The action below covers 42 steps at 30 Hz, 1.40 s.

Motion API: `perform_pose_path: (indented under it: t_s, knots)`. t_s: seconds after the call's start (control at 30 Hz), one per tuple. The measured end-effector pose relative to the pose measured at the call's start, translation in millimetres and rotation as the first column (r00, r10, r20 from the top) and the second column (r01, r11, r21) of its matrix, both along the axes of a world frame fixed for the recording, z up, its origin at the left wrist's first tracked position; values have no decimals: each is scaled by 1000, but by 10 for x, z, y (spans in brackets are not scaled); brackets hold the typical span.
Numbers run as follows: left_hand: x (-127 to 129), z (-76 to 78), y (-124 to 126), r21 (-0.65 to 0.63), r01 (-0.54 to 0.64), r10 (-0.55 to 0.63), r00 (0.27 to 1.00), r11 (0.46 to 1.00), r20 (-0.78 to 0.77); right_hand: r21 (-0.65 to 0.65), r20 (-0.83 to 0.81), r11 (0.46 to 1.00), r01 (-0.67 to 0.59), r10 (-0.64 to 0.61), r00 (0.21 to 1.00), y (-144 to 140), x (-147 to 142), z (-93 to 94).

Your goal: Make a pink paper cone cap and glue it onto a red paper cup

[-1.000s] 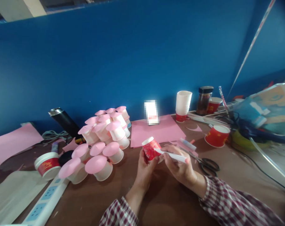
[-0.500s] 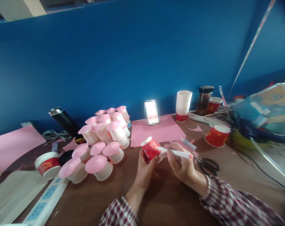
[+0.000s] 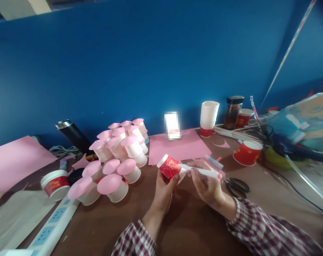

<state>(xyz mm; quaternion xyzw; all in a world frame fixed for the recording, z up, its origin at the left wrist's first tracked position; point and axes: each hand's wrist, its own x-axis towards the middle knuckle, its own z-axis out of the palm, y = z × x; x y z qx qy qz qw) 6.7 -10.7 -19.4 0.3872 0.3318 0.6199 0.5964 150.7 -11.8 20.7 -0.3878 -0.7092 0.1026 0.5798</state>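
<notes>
head view: the red cup is tilted on its side, above the table, grasped by the fingers of the left hand from below. the right hand is clenched around a white pen, and the pen tip touches the cup at its base end. just right of the right fingers lie scissors. behind both hands a pink sheet lies flat. well left of the left fingers is a pile of pink-topped cups. farther right of the right hand stands another red cup, upright.
</notes>
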Motion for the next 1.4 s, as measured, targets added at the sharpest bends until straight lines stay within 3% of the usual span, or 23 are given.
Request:
perform_pose_path:
  t_s: [0.4, 0.67, 1.4]
  knots:
    - [-36, -11, 19, 33, 6, -6, 1000, 999, -5, 179, 94, 983, -44, 27, 995, -42, -36, 15]
    - [-8, 31, -5, -15, 15, -15, 1000, 1000, 0, 134, 130, 987, -86, 69, 989, -19, -33, -25]
    - [2, 12, 3, -29, -7, 6, 1000, 1000, -24, 44, 160, 998, -41, 33, 987, 14, -37, -65]
